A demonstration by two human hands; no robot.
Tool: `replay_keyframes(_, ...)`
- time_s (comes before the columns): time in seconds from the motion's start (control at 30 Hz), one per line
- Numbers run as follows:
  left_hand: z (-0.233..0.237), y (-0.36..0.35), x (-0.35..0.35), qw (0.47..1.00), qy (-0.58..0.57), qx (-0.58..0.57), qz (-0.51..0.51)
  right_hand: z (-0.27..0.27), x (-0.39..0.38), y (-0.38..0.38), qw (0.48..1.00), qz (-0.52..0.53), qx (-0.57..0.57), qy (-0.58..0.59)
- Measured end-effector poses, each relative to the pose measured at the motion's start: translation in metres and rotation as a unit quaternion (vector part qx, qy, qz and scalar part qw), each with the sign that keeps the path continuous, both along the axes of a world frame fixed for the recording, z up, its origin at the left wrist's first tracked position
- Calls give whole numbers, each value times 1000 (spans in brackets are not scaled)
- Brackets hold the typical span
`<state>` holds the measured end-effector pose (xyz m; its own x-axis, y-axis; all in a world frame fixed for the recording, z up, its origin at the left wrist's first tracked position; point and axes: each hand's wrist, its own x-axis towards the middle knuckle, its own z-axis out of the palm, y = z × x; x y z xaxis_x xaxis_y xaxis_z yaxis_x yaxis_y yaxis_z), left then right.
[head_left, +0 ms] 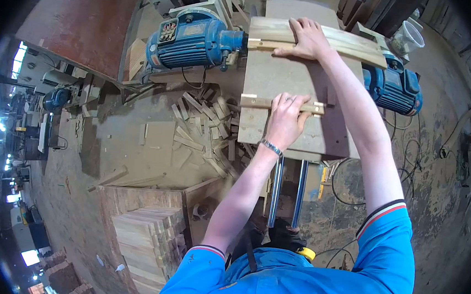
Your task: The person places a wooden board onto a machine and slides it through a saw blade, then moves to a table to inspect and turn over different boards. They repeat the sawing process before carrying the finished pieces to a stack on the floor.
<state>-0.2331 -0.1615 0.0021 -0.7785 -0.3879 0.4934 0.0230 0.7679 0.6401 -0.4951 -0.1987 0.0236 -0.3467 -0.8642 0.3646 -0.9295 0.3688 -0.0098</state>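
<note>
My left hand (286, 120), with a metal watch band at the wrist, has its fingers curled over a narrow wooden strip (253, 102) lying across the flat machine table (300, 134). Farther forward, my right hand (309, 41) grips a pale wooden board (351, 44), fingers over its top and thumb towards me. That board lies crosswise against a second wooden strip (268, 45) on the table. The right end of the board reaches past the table's edge. The underside of my right hand's grip is hidden.
Blue electric motors flank the table, a left motor (191, 43) and a right motor (395, 87). Metal rails (276, 194) run beneath it towards me. Wood offcuts (207, 122) litter the floor at left, near stacked wooden pieces (142, 239). Cables (408, 166) lie at right.
</note>
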Motion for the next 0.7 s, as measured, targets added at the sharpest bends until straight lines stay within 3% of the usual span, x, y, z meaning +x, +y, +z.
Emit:
replay_keyframes(0.23,4,62,94,1000,-13,0,-9,44,70,66,985,23,109,-132)
replay_keyframes(0.33,5,95,141,1000,-14,-1,-16,70,78,84,937,83,243,-235)
replay_keyframes(0.43,2,123,189,1000,-23,-5,-18,77,112,103,919,121,253,-279)
replay_keyframes(0.57,0,169,244,999,-26,17,-22,75,172,142,955,82,213,-187)
replay_keyframes(0.7,-1,190,283,999,-30,21,-35,54,203,177,965,108,197,-136)
